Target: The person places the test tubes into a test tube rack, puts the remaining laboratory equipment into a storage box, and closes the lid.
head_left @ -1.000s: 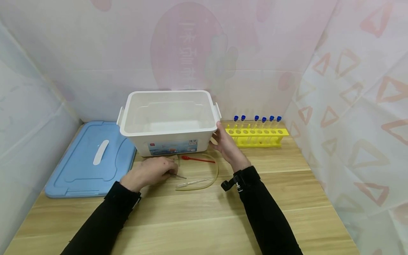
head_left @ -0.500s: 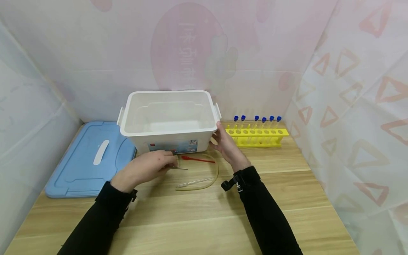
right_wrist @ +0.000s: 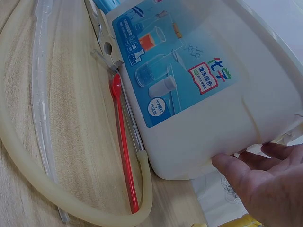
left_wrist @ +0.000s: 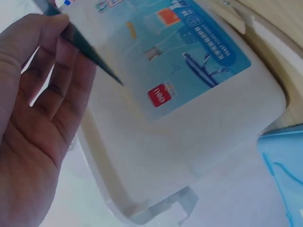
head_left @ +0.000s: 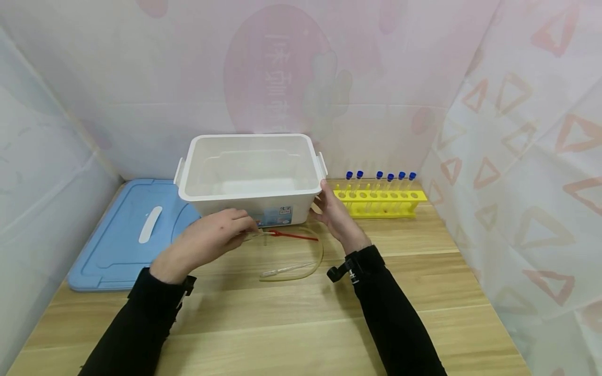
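My left hand [head_left: 211, 237] pinches a pair of tweezers between thumb and fingers, in front of the white plastic box [head_left: 249, 197]. In the left wrist view the dark, tapering tweezers [left_wrist: 92, 52] point across the box's blue label. My right hand [head_left: 335, 215] rests against the box's right side below its handle. The right wrist view has its thumb at the box's lower corner. Before the box lie a red spoon [right_wrist: 124, 146], yellowish rubber tubing [right_wrist: 149, 184] looped on the table, a clear dropper [right_wrist: 42, 109] and a wooden clamp [right_wrist: 108, 42].
A blue lid [head_left: 113, 256] with a white handle lies flat on the left. To the right of the box stands a yellow rack [head_left: 381, 196] holding several blue-capped test tubes [head_left: 379, 175]. Printed cloth walls [head_left: 508, 172] enclose the wooden table [head_left: 291, 334] at the back and sides.
My left hand has lifted the tweezers from among the items on the table and moved back and left, toward the box's front. The right hand has stayed at the box's side.
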`<state>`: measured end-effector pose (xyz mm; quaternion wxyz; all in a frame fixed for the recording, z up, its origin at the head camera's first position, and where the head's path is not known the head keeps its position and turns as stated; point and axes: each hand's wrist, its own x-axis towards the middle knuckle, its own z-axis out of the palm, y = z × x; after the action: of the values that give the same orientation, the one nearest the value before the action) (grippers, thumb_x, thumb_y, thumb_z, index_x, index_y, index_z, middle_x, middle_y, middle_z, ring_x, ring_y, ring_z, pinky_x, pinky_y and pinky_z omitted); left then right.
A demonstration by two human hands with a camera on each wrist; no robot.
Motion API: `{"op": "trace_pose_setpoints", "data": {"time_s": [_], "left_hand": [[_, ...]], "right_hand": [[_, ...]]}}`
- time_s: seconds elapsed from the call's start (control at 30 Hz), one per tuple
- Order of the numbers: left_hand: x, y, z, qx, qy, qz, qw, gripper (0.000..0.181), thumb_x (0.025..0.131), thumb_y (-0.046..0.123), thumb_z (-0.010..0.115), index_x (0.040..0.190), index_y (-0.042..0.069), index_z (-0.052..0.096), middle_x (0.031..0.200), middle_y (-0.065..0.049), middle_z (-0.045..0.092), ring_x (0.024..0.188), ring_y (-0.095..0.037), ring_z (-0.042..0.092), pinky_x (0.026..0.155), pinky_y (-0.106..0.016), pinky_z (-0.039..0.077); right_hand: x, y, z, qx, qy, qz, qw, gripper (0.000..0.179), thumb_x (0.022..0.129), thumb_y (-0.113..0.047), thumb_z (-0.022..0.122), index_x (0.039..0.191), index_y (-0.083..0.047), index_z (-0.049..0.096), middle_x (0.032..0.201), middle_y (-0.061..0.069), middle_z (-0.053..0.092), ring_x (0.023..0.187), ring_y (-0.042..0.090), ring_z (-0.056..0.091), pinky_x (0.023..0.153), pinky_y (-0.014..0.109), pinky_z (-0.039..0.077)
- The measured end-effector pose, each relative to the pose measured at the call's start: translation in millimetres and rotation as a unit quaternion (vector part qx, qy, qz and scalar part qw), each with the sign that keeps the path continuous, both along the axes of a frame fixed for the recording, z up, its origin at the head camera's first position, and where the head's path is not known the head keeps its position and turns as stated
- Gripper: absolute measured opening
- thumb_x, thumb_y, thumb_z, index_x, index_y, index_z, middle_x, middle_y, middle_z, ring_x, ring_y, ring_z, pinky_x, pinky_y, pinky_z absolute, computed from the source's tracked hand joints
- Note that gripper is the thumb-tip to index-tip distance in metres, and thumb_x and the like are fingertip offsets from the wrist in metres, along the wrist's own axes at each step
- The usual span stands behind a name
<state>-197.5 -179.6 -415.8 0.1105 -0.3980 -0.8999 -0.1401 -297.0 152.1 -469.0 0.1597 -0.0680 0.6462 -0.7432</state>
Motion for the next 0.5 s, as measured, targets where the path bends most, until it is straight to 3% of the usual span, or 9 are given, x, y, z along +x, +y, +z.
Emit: {"op": "trace_pose_setpoints", "data": {"time_s": [0.2,0.5], "left_hand": [[1.8,-3.9,8.6,0.039,0.059,-0.024,0.9972,0.029,0.102,-0.001,0.09,0.125,0.013,0.079,0.12,-0.001,0.082,0.111,-0.018,0.079,0.09,-0.037,0.071],[1.9,-9.6,16.3,0.069,0.088,-0.016,0.9936,0.033,0.101,-0.005,0.088,0.127,0.012,0.077,0.118,-0.003,0.081,0.105,-0.019,0.076,0.083,-0.039,0.068]], "right_hand": [[0.2,0.0,0.4,0.0,0.0,0.002,1.0,0.074,0.125,-0.069,0.028,0.19,-0.035,0.023,0.201,0.008,0.011,0.187,0.045,0.012,0.146,0.077,0.025],[-0.4,-0.1,-0.1,0.004,0.004,0.002,1.0,0.073,0.125,-0.068,0.027,0.189,-0.033,0.026,0.201,0.007,0.014,0.187,0.043,0.013,0.146,0.076,0.026]]}}
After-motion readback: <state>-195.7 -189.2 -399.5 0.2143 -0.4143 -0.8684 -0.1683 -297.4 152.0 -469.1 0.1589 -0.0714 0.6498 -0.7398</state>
